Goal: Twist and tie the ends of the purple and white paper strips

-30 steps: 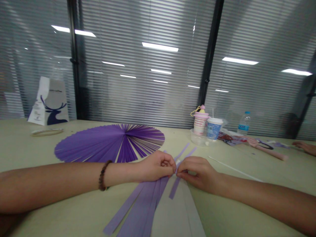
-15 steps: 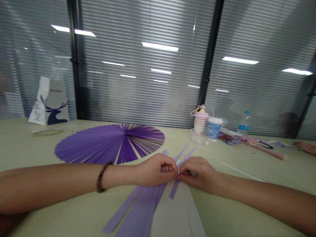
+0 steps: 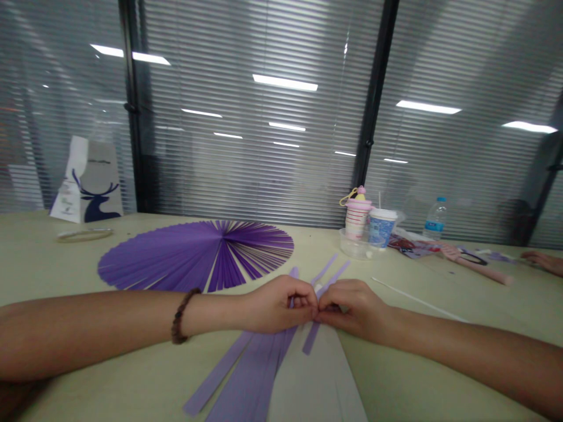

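Observation:
My left hand (image 3: 281, 303) and my right hand (image 3: 354, 310) meet at the fingertips, each closed in a pinch. What lies between the fingers is too small to make out. A narrow light purple strip (image 3: 311, 339) runs slantwise at the fingertips, its upper end showing above my right hand. Below my left hand, light purple paper strips (image 3: 246, 375) spread towards the near edge. Beside them, under the meeting fingers, lie white paper strips (image 3: 314, 381). A small white bit (image 3: 318, 288) shows just above the fingertips.
Behind my left hand lies a large pleated purple paper disc (image 3: 176, 255). A paper bag (image 3: 101, 181), a pink-lidded cup (image 3: 357, 220), a blue paper cup (image 3: 380, 228) and a bottle (image 3: 434, 220) stand further back. A thin white stick (image 3: 417, 300) lies at right; another person's hand (image 3: 543, 261) rests beyond.
Hardly anything differs. The fingertips of both hands have shifted very slightly, still pressed together in the same place.

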Action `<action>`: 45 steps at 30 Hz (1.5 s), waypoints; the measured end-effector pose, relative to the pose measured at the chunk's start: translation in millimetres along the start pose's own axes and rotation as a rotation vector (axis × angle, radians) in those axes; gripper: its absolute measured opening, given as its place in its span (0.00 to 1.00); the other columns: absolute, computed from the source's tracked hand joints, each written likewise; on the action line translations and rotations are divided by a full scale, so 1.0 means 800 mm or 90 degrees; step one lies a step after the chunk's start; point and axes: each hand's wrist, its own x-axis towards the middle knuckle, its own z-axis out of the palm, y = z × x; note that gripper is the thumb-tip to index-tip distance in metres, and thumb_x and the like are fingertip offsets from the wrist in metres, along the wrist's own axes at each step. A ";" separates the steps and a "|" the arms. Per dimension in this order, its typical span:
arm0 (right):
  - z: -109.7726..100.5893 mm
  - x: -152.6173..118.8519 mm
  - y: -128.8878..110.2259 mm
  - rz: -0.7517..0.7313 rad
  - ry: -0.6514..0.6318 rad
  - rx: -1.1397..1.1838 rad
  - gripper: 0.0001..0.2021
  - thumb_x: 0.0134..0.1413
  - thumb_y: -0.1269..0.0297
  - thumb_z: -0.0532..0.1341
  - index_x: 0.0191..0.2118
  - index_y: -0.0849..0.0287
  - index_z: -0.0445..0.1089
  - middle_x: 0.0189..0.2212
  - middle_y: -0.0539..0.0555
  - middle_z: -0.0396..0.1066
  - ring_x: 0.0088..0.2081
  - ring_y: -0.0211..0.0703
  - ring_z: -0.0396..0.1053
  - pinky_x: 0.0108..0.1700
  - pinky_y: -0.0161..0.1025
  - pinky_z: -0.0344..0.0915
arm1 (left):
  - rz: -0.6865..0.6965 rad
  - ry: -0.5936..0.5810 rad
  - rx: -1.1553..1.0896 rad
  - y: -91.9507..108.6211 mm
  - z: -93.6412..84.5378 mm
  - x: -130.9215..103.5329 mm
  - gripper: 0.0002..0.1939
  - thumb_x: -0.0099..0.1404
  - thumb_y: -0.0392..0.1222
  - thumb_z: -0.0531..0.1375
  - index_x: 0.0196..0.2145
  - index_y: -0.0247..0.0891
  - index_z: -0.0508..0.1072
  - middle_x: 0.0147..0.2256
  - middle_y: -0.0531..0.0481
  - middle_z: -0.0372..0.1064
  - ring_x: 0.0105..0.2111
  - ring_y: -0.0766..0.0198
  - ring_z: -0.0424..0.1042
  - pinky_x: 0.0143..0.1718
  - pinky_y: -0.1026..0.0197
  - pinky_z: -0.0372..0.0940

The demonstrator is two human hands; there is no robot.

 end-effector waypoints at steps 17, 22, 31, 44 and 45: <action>0.000 0.000 0.000 -0.031 -0.041 -0.007 0.05 0.50 0.69 0.53 0.30 0.60 0.66 0.21 0.50 0.66 0.24 0.33 0.61 0.28 0.31 0.55 | -0.015 0.018 0.029 0.002 0.001 0.000 0.03 0.52 0.30 0.50 0.24 0.32 0.62 0.17 0.59 0.51 0.18 0.76 0.50 0.18 0.73 0.46; -0.001 -0.001 0.000 -0.042 -0.054 -0.048 0.05 0.50 0.69 0.53 0.27 0.61 0.65 0.19 0.50 0.65 0.23 0.33 0.60 0.27 0.31 0.54 | -0.015 0.007 0.007 0.004 0.001 0.000 0.03 0.52 0.30 0.50 0.23 0.32 0.61 0.17 0.59 0.49 0.18 0.76 0.49 0.18 0.73 0.46; -0.005 0.000 -0.006 -0.049 -0.007 -0.043 0.03 0.47 0.71 0.54 0.27 0.60 0.64 0.19 0.48 0.64 0.22 0.32 0.59 0.27 0.31 0.54 | -0.077 0.055 -0.024 -0.007 0.002 0.005 0.03 0.52 0.33 0.51 0.24 0.32 0.63 0.17 0.58 0.53 0.18 0.75 0.51 0.17 0.72 0.46; -0.001 -0.003 -0.001 0.062 -0.021 0.009 0.05 0.49 0.65 0.56 0.28 0.60 0.63 0.21 0.49 0.66 0.24 0.31 0.62 0.27 0.28 0.57 | -0.046 0.043 -0.004 -0.003 0.002 0.003 0.10 0.57 0.41 0.52 0.27 0.31 0.67 0.18 0.57 0.56 0.19 0.74 0.54 0.19 0.72 0.50; -0.001 -0.003 -0.002 0.065 -0.023 0.008 0.05 0.49 0.65 0.56 0.28 0.60 0.63 0.21 0.49 0.66 0.24 0.31 0.62 0.27 0.28 0.57 | -0.042 0.041 -0.004 -0.002 0.002 0.003 0.10 0.57 0.41 0.52 0.27 0.31 0.67 0.18 0.57 0.56 0.19 0.74 0.54 0.19 0.72 0.50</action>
